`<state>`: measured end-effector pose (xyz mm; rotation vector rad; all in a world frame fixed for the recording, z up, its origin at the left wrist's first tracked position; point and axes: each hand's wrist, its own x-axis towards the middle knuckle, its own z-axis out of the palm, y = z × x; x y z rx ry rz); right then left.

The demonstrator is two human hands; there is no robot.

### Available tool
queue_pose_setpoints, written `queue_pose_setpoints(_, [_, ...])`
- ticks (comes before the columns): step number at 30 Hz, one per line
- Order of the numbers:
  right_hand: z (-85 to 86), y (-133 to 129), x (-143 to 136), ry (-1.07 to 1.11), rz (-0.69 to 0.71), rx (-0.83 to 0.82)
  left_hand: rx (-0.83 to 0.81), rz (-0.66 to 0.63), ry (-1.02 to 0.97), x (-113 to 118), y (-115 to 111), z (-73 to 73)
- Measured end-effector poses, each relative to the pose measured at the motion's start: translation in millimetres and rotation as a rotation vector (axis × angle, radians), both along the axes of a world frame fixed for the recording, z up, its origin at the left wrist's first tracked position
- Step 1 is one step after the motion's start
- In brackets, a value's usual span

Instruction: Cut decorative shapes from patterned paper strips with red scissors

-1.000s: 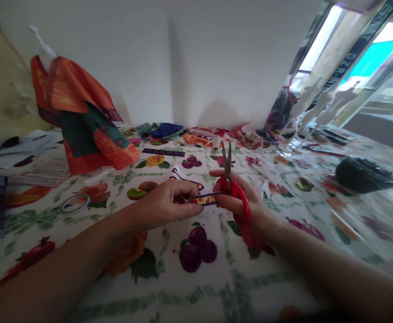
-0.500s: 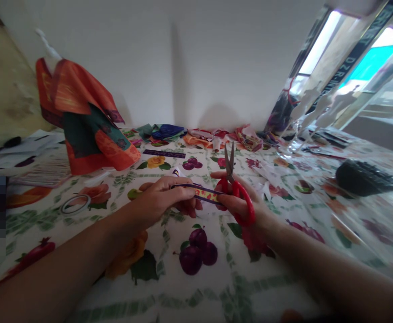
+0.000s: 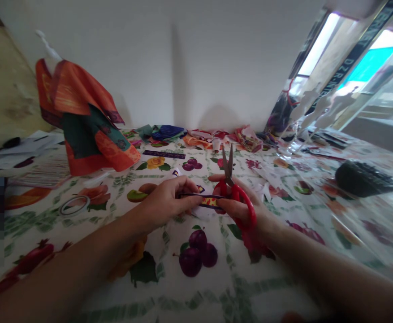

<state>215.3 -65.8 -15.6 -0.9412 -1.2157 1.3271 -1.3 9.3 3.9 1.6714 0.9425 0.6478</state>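
Note:
A narrow patterned ribbon [image 3: 209, 202], yellow and red with dark edges, is stretched between my two hands above the tablecloth. My left hand [image 3: 171, 197] pinches its left part between thumb and fingers. The thumb of my right hand [image 3: 238, 206] presses on the ribbon's right end. Red-handled scissors [image 3: 245, 206] hang in that same hand, their blades pointing up and away from me, slightly parted. Part of the ribbon is hidden under my left fingers, and a dark-and-yellow bit of it shows just behind them.
On the left stands a small mannequin in an orange and green dress [image 3: 82, 116]. A roll of tape [image 3: 74, 205] lies before it. A dark purple strip [image 3: 163, 154] and folded fabric pieces [image 3: 167, 132] lie toward the wall. At right are a black plastic-wrapped bundle [image 3: 364, 178] and white mannequin forms [image 3: 307, 105].
My left hand has shifted slightly right and its fingers have drawn closer to my right hand. Less of the ribbon shows between them. The scissors stay in my right hand.

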Motion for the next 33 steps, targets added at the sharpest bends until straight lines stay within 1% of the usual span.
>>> queue_pose_setpoints(2, [0.7,-0.5,-0.6,-0.011,-0.057,-0.010,0.297,0.191,0.007,-0.6,-3.1,1.0])
queue_pose_setpoints(3, [0.4,-0.5,-0.9,-0.013,-0.084,-0.008,0.442,0.264,-0.005,-0.9,-5.8,2.3])
queue_pose_setpoints(4, [-0.3,-0.5,-1.2,-0.013,-0.112,0.000,0.530,0.273,-0.020,-1.0,-9.3,4.1])
queue_pose_setpoints(5, [-1.2,-0.6,-1.7,-0.014,-0.136,0.011,0.534,0.214,-0.040,-0.9,-13.3,6.1])
queue_pose_setpoints(6, [-2.0,-0.9,-2.4,-0.015,-0.154,0.021,0.471,0.100,-0.041,-0.6,-17.7,8.0])
queue_pose_setpoints(8, [-2.5,-2.7,-4.7,-0.010,-0.167,0.048,0.281,-0.241,0.020,1.0,-25.9,10.4])
queue_pose_setpoints(9, [-1.8,-4.0,-6.1,-0.005,-0.161,0.063,0.174,-0.350,0.061,2.0,-29.2,10.5])
queue_pose_setpoints(10, [-0.6,-5.5,-7.7,-0.001,-0.146,0.082,0.094,-0.406,0.087,3.0,-31.8,9.8])
queue_pose_setpoints(11, [1.2,-7.0,-9.3,0.002,-0.125,0.102,0.031,-0.422,0.090,4.0,-33.6,8.3])
queue_pose_setpoints(14, [7.4,-9.8,-13.2,0.000,-0.065,0.148,-0.092,-0.342,0.041,6.5,-34.2,0.3])
queue_pose_setpoints(16, [9.7,-9.5,-14.7,-0.004,-0.073,0.154,-0.143,-0.269,-0.005,8.4,-31.9,-5.5])
queue_pose_setpoints(18, [9.2,-7.7,-15.5,-0.002,-0.095,0.152,-0.181,-0.201,-0.077,11.0,-29.0,-9.4])
queue_pose_setpoints(20, [6.5,-5.5,-16.0,0.003,-0.077,0.150,-0.209,-0.122,-0.178,13.9,-26.5,-10.6])
queue_pose_setpoints(24, [0.4,-2.8,-16.5,-0.005,-0.020,0.142,-0.207,0.032,-0.302,16.7,-24.2,-8.6])
queue_pose_setpoints(28, [-2.4,-2.7,-16.3,0.024,-0.006,0.126,-0.246,0.121,-0.405,14.7,-23.1,-5.0])
queue_pose_setpoints(30, [-3.5,-2.7,-15.8,0.013,0.004,0.121,-0.226,0.163,-0.447,13.3,-22.1,-2.2])
queue_pose_setpoints(33, [-4.6,-2.7,-14.4,-0.030,0.022,0.110,-0.188,0.201,-0.435,11.7,-19.9,2.8])
